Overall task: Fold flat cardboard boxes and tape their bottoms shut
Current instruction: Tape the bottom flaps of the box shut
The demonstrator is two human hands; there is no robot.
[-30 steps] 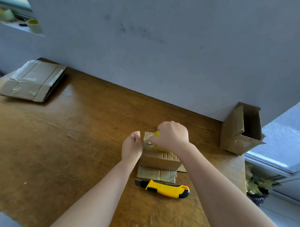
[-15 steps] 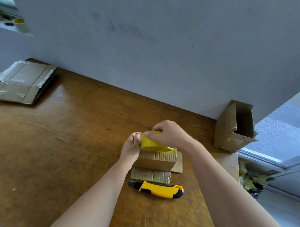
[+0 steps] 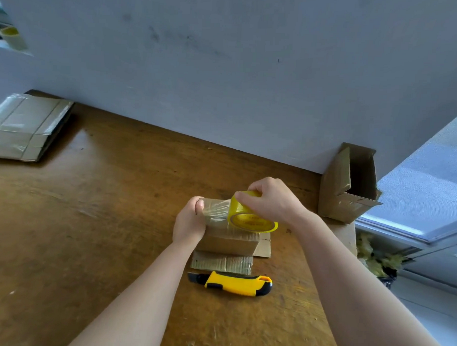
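While my left hand [image 3: 189, 220] grips the box [image 3: 230, 241] at its left edge, thumb pinning the tape strip [image 3: 217, 210] | my right hand [image 3: 270, 200] grips the tape roll [image 3: 246, 217] just rightward | strip runs left-to-right over the box on the tabletop [image 3: 91, 219] | next pull: rightward, I judge.

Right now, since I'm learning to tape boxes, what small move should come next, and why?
Probably pull the tape roll rightward across the box: the left hand pins the tape's end at the left edge, and the right hand holds the roll only partway across the top.
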